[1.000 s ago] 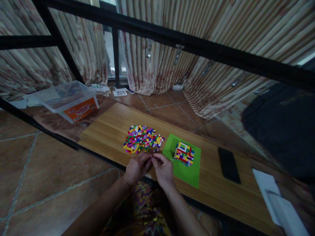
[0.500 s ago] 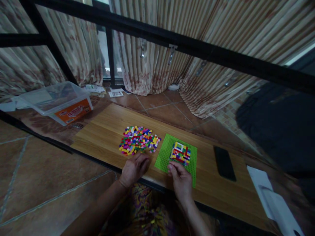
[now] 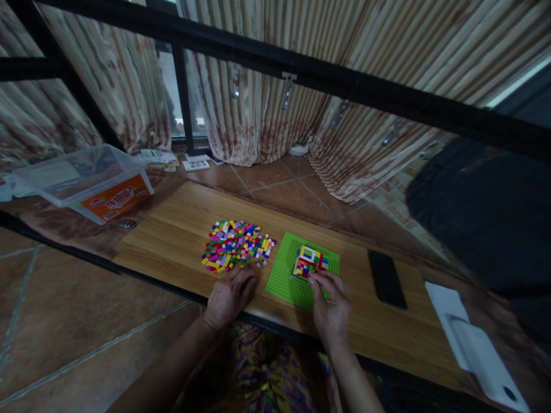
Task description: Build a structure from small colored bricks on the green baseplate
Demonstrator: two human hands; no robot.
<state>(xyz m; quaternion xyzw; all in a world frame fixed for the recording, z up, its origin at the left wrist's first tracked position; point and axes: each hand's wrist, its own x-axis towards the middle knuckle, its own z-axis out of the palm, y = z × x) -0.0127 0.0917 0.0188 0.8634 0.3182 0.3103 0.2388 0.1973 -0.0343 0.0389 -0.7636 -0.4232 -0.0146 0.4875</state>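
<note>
A green studded baseplate (image 3: 282, 269) lies on the wooden table (image 3: 181, 223), bearing a block of multicoloured building bricks (image 3: 307, 261). At the near right corner of this block is my right hand (image 3: 331, 298), thumb and forefinger pinched together. Whatever is between those fingertips is too small or hidden to make out. My left hand (image 3: 230, 295) rests at the table's near edge with its fingers curled, just below a pile of loose small bricks (image 3: 236, 244). Its fingertips are partly hidden, and I cannot see anything held in them.
A black phone (image 3: 386, 279) lies right of the baseplate. White objects (image 3: 477, 344) sit beyond the table's right end. A clear plastic bin (image 3: 86, 178) with an orange label stands at the far left. A dark metal bar (image 3: 258, 63) crosses in front of the curtains (image 3: 275, 115).
My right hand has moved right and slightly up over the baseplate, to the near right corner of the brick block. My left hand stays by the pile. The whole view has shifted slightly.
</note>
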